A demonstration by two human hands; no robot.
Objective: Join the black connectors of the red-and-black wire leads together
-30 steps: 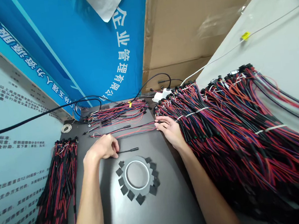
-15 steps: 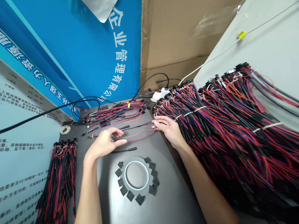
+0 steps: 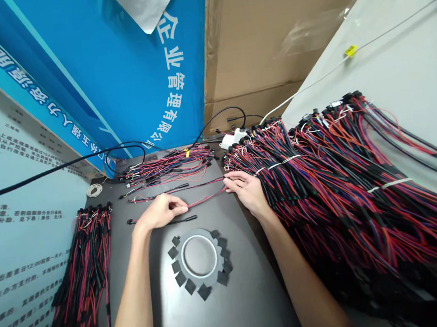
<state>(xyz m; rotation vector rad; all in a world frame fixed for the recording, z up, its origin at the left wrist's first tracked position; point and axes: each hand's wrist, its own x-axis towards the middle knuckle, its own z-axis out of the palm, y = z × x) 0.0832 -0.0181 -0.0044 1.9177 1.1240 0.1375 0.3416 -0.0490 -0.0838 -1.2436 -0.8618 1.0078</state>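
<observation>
Between my two hands stretches a thin red wire harness (image 3: 207, 199) above the grey tabletop. My left hand (image 3: 163, 211) pinches it at the left, thumb and fingers closed. At the other end my right hand (image 3: 248, 191) grips it between thumb and fingers, beside the large pile of cables. A short black cable (image 3: 183, 219) with a connector lies on the table just below my left hand, partly covered by it. Farther back runs another dark and red wire lead (image 3: 201, 185), reaching to my right fingertips; whether they hold it too, I cannot tell.
A round grey ring (image 3: 200, 259) edged with black tape pieces sits on the table (image 3: 235, 318). Bundled red and black harnesses (image 3: 346, 186) fill the right side; another bundle (image 3: 85, 271) hangs at left. Loose harnesses (image 3: 167, 163) lie at the back, before a blue panel (image 3: 124, 80).
My left hand has closed its fingers on the red wires, which were loosely spread between thumb and fingers before. They now run together. My right hand has barely moved.
</observation>
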